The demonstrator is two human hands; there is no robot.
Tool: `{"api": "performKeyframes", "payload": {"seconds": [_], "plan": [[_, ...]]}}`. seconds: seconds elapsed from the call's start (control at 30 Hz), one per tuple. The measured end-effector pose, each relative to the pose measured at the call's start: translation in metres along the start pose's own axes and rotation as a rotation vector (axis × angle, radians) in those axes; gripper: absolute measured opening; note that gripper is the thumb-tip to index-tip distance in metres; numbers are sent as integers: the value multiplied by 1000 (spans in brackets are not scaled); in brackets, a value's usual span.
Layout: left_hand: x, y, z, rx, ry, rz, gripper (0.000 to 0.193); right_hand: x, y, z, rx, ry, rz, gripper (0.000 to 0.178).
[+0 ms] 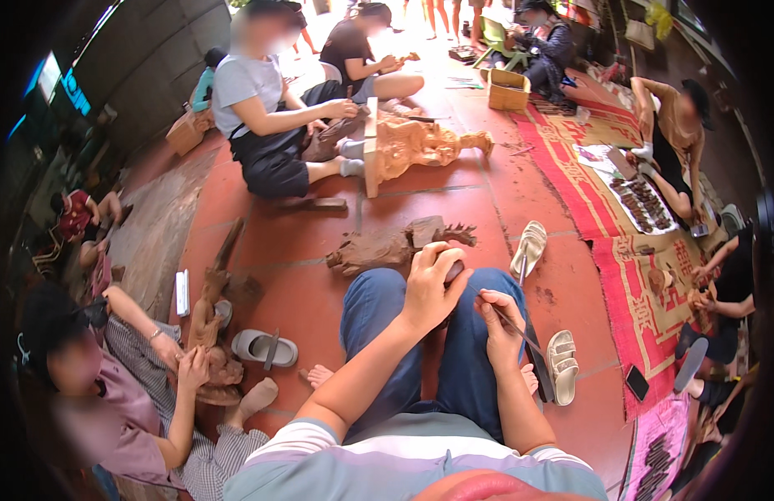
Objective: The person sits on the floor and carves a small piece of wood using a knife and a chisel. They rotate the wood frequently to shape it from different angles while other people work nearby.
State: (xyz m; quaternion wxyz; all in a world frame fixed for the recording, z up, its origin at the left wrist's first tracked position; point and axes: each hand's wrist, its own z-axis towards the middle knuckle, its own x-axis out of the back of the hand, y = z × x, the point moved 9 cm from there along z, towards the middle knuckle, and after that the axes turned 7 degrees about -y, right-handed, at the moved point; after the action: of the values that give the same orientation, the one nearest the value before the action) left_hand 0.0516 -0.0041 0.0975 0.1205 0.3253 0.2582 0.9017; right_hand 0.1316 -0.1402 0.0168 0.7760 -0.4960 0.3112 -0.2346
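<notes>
Above my lap, my left hand [435, 288] is closed around a small dark brown piece [455, 270], likely wood, and the fingers cover most of it. Just to its right, my right hand [498, 324] grips a thin, dark carving tool [512, 322]. The tool's slim tip points up and left toward the brown piece; I cannot tell whether they touch. Beyond my knees lies a rough dark brown carved wooden piece [374, 252] on the red tile floor.
A person at far left-centre works on a large carved wooden figure [420, 146]. At left, another person handles a smaller carving [205, 330]. Sandals [562, 367] lie to my right, a grey slipper [266, 347] to my left. A phone [637, 383] rests beside red patterned mats [608, 267].
</notes>
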Motion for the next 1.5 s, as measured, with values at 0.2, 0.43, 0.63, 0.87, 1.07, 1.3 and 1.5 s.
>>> {"api": "performKeyframes", "payload": {"seconds": [0.2, 0.43, 0.63, 0.87, 1.07, 1.3, 1.5], "plan": [[7, -18, 1, 80, -6, -124, 51, -2, -4, -2, 23, -6, -110, 12], [0, -25, 0, 122, 77, -262, 46, 3, -15, -1, 51, 23, -102, 12], [14, -35, -3, 186, 165, -203, 41, 6, -20, -6, 76, 42, -119, 10], [6, -13, -8, 114, 100, -221, 37, 12, -27, -11, 64, 52, -121, 10], [2, 11, 0, 42, -77, -67, 37, 18, -26, -9, 59, 88, -70, 9], [37, -9, 1, 7, -214, 1, 42, 39, -48, 9, 27, 201, 114, 21], [67, -161, -86, 649, -331, -633, 44, 59, -53, -2, 36, 259, 133, 39]]}}
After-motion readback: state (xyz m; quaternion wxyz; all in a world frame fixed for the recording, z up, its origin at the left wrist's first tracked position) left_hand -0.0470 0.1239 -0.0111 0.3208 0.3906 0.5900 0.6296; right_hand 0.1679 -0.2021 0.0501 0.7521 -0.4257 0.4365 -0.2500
